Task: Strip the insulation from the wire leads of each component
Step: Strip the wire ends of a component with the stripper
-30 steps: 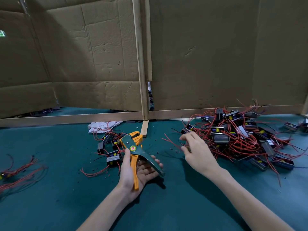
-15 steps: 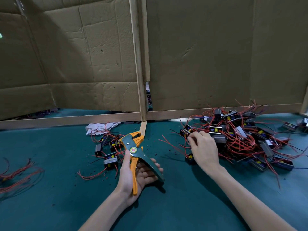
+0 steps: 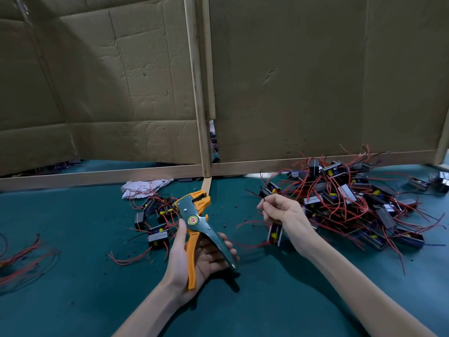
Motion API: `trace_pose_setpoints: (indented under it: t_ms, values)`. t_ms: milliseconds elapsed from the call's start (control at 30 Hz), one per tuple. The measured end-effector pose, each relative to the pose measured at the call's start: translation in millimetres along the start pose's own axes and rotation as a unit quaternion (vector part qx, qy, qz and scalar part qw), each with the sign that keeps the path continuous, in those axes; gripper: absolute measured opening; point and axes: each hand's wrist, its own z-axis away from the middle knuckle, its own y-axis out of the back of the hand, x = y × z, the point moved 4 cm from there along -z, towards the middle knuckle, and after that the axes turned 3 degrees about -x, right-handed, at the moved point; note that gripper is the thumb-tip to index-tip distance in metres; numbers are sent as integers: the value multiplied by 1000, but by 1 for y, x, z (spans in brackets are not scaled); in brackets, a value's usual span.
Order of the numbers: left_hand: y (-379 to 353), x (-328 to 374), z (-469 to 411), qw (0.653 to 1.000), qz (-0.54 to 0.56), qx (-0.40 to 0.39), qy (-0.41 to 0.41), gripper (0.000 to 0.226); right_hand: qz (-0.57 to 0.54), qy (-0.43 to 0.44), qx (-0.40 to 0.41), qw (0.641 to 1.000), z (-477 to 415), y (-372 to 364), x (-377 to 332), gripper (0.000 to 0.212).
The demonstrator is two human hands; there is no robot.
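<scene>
Gripping the orange-and-green wire stripper (image 3: 196, 215) by its handles, the left hand (image 3: 194, 259) lay palm-up over the green table (image 3: 73, 239); the right hand (image 3: 284, 212) pinched a black lead (image 3: 263, 198) of one component (image 3: 274, 235), which dangled beneath it, just left of the tangled component pile (image 3: 352, 195).

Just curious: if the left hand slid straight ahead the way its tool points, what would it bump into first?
Probably the short wooden slat just beyond the wire stripper in the left hand; depth is uncertain.
</scene>
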Motion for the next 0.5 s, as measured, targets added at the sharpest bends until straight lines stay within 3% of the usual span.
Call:
trace_pose_setpoints:
  t_ms: [200, 500]
  values:
    - [1, 2, 4, 999, 16, -40, 15, 92, 4, -30, -67, 997, 5, -2, -11, 36]
    - [7, 9, 1, 1000, 21, -19, 11, 92, -147, -53, -119, 981, 8, 3, -15, 29]
